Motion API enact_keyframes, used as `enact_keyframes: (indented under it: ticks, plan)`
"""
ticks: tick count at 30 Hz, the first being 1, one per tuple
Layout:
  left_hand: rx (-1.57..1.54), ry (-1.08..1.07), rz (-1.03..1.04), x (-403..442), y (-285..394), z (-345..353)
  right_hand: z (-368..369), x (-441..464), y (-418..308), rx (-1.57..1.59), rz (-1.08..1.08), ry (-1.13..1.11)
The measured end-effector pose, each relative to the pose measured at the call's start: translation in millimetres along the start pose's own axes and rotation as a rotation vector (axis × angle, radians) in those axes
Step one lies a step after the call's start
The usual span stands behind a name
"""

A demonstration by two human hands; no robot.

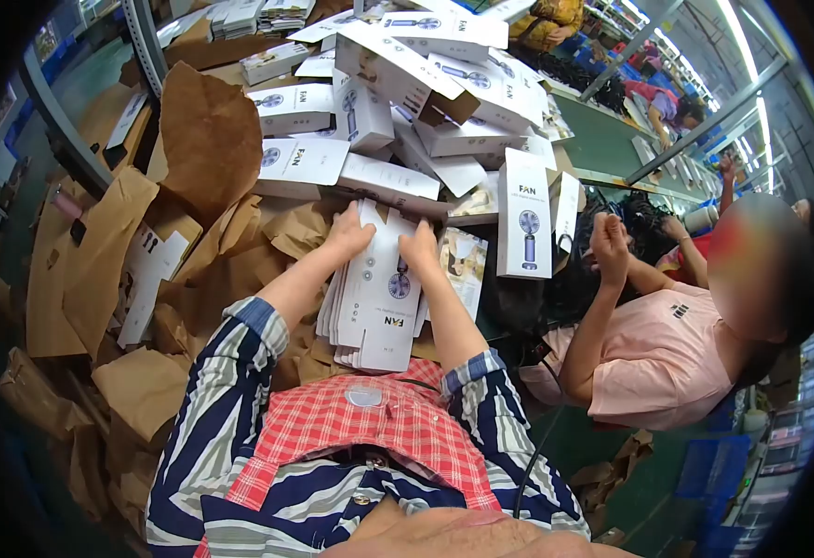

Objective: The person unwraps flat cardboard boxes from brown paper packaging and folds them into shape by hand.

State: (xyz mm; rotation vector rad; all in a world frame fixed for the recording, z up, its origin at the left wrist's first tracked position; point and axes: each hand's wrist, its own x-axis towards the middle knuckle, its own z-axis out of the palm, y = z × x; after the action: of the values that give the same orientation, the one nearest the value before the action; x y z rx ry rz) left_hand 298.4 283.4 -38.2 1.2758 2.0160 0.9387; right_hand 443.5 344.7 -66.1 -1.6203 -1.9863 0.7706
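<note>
A stack of flattened white fan cartons (374, 302) lies in front of my apron, with the printed FAN side of the top one facing up. My left hand (351, 232) is closed on the far left edge of the top carton. On the far right edge, my right hand (418, 247) grips the same carton with the thumb on top. The undersides of my fingers are hidden. Just beyond my hands lies a folded-up fan box (391, 180). Beside my right hand is a printed sheet or carton panel (463, 270).
Made-up fan boxes (293, 160) are heaped beyond my hands, and one upright fan box (523, 214) stands to the right. Torn brown paper (210, 139) and cardboard crowd the left. A co-worker in a pink shirt (658, 353) sits at the right beside dark cables (644, 219).
</note>
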Motion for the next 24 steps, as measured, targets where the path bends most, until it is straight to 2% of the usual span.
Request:
enact_keyframes:
  ticks: [1,3,6,9,11,12,13,14,15,16,18,19,22,24]
  plan:
    - [0.083,-0.004,0.056,0.0,0.0,6.1,-11.8,-1.3,-4.7,0.072,0.083,-0.069]
    - [0.107,-0.059,0.117,-1.8,-4.9,12.2,-23.1,-2.4,0.0,0.226,0.044,-0.073]
    - [0.01,0.076,0.195,-11.1,-6.5,10.0,-36.9,-11.6,-1.6,0.322,-0.007,-0.08]
    - [-0.112,0.06,0.364,-40.6,17.2,-26.8,-57.8,-35.4,-12.0,0.375,-0.205,0.032]
    - [-0.379,-0.04,0.252,-56.5,27.6,-46.9,-77.9,-56.2,-27.5,0.404,-0.364,0.106]
    - [-0.374,-0.037,0.188,-58.6,20.3,-52.5,-85.6,-66.2,-34.0,0.393,-0.445,0.153]
    - [-0.584,-0.12,0.083,-68.3,33.4,-67.2,-93.3,-76.6,-38.0,0.295,-0.508,0.165]
    - [-0.679,-0.163,-0.059,-73.1,40.6,-83.0,-102.7,-88.4,-46.5,0.564,-0.445,0.041]
    - [-0.858,-0.178,-0.106,-90.4,63.7,-95.9,-111.7,-100.8,-55.5,0.833,-0.383,-0.085]
    - [-0.823,-0.207,-0.088,-95.8,61.2,-99.2,-117.4,-112.1,-60.5,0.812,-0.448,-0.022]
    - [-0.75,-0.279,-0.005,-103.3,50.3,-103.2,-122.0,-128.4,-64.3,0.832,-0.38,-0.073]
    - [-0.809,-0.308,0.05,-110.1,56.5,-101.4,-122.1,-128.1,-59.4,0.778,-0.382,-0.24]
    - [-0.89,-0.384,0.111,-120.6,63.3,-98.5,-115.7,-132.4,-57.5,0.846,-0.34,-0.257]
    - [-0.93,-0.368,0.291,-124.9,68.5,-92.2,-115.1,-131.5,-63.6,1.01,-0.398,-0.166]
